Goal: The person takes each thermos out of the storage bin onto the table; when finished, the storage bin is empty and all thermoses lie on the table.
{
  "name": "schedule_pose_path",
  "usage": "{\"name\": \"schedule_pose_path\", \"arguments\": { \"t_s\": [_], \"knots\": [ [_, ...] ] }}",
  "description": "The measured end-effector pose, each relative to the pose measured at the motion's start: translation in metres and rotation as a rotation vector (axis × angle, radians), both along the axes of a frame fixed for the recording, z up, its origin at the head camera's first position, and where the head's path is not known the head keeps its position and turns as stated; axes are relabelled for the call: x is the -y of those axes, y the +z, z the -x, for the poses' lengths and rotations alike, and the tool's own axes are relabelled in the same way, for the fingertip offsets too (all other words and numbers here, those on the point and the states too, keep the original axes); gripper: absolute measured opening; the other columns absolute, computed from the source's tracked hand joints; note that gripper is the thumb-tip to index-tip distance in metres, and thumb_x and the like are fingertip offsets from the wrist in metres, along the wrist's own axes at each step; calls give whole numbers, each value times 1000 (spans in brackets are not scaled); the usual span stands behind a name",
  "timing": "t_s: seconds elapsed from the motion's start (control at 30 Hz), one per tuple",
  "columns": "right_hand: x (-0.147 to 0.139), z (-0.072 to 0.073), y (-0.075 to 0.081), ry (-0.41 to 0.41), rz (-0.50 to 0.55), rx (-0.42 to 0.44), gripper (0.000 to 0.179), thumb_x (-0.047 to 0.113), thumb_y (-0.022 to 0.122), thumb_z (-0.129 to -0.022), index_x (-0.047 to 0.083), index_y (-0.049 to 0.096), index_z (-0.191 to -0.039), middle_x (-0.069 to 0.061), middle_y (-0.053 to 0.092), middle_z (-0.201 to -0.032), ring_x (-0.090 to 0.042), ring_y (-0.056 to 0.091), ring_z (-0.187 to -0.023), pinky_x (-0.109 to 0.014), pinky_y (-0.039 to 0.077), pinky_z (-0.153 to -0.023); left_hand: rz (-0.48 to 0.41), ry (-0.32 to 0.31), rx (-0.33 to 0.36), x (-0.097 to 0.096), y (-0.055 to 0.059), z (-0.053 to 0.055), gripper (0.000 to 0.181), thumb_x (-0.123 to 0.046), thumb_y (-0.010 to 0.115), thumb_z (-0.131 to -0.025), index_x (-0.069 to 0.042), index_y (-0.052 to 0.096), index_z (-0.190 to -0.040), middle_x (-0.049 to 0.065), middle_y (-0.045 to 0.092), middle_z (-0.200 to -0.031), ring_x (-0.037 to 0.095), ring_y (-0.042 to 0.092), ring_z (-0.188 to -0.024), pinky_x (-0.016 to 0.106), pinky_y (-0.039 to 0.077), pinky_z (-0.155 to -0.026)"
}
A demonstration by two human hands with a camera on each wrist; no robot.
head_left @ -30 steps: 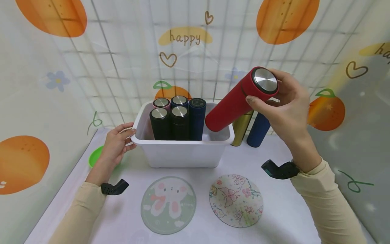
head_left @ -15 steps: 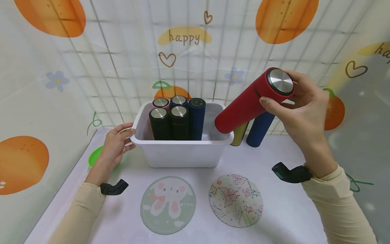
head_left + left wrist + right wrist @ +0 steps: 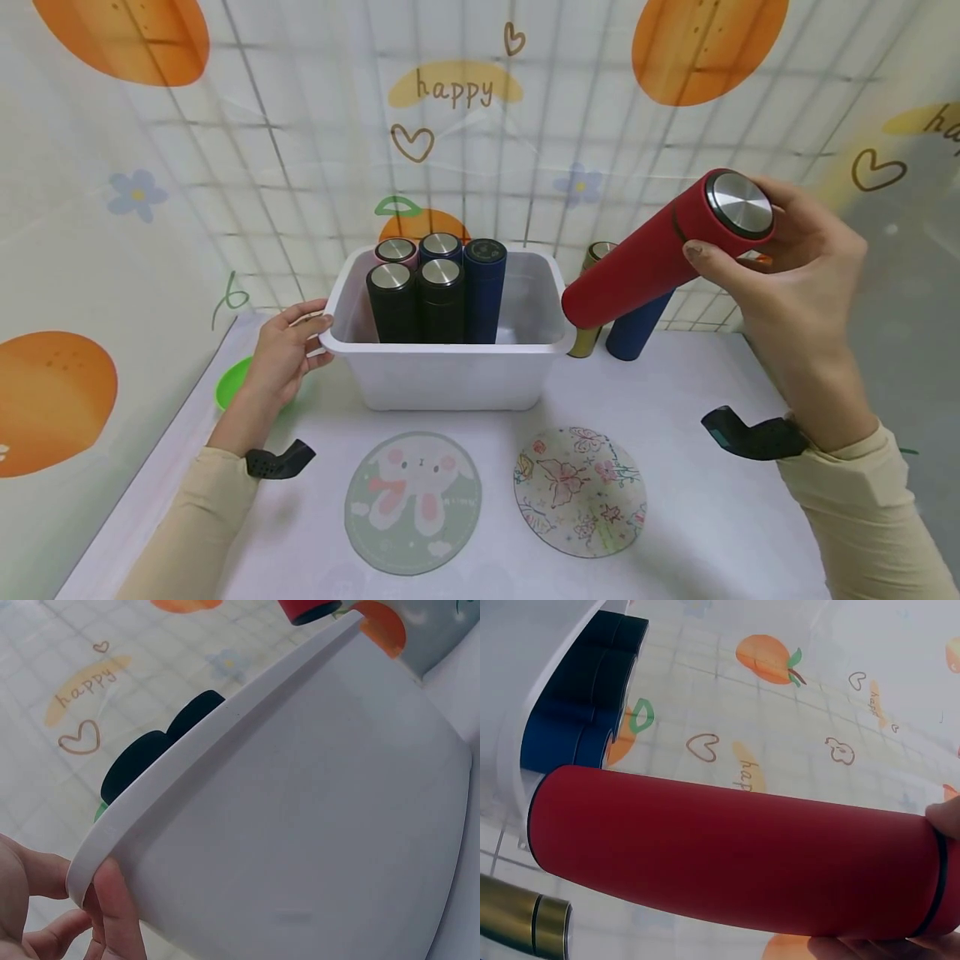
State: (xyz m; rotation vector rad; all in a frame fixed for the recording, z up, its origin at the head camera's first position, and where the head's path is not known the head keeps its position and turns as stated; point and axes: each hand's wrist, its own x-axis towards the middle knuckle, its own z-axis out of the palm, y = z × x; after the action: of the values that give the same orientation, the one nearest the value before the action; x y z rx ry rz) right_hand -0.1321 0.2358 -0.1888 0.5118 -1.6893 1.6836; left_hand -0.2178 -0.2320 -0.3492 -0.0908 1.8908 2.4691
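Note:
A red thermos flask (image 3: 645,262) with a steel-topped lid is held tilted in my right hand (image 3: 802,250), thumb and fingers round its lid end. Its base overlaps the right rim of a white plastic tub (image 3: 450,379) in the head view. My left hand (image 3: 288,346) grips the tub's left rim, the thumb over the edge and fingers beneath, as the left wrist view shows. Inside the tub's left part stand several flasks: two black flasks (image 3: 392,304) in front, a blue flask (image 3: 485,292) beside them, and others partly hidden behind.
Behind the tub's right end stand a gold flask (image 3: 585,342) and a blue flask (image 3: 637,325), both partly covered by the red one. Two round mats, a green bunny mat (image 3: 412,504) and a floral mat (image 3: 580,492), lie in front. A green dish (image 3: 231,383) sits at left.
My right hand has carried the red flask to the right, from over the tub's inside to its right rim, tilting it flatter. The left hand stays on the rim.

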Motion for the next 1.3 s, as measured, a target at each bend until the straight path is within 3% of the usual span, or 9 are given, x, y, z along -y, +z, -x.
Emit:
{"name": "schedule_pose_path", "arguments": {
  "t_s": [0.27,0.5,0.73,0.9,1.3],
  "knots": [
    [-18,4,-7,-67,-69,-52,49,-15,76,-73,-8,67,-120,-18,71,-108,-23,68,-96,-19,54,-80,1,4,4,0,0,1,36,-9,67,-96,-4,53,-129,2,65,-100,14,68,-75,26,56,-58],
    [-27,2,-8,10,64,7,54,-23,73,-67,-12,65,-119,-18,70,-103,-25,68,-88,-20,56,-75,-7,8,6,1,-1,0,34,-9,68,-96,-5,54,-127,2,66,-100,15,68,-75,26,56,-58],
    [-36,2,-13,-8,63,34,54,-25,74,-66,-13,65,-118,-16,71,-100,-23,68,-82,-20,56,-71,-2,2,1,0,0,1,36,-10,67,-97,-3,53,-129,2,66,-99,15,68,-76,26,56,-58],
    [-45,1,-18,-99,-20,68,53,-21,76,-68,-9,67,-119,-14,71,-102,-21,68,-85,-17,55,-73,3,-1,-6,0,0,0,35,-10,67,-97,-4,53,-128,2,66,-100,14,68,-76,26,56,-59],
    [-62,2,-30,-220,-113,131,52,-17,79,-70,-5,68,-120,-11,72,-104,-18,69,-86,-15,54,-74,10,12,4,-1,-1,1,34,-10,67,-97,-5,54,-127,2,66,-101,15,67,-76,26,56,-58]
  ]
}}
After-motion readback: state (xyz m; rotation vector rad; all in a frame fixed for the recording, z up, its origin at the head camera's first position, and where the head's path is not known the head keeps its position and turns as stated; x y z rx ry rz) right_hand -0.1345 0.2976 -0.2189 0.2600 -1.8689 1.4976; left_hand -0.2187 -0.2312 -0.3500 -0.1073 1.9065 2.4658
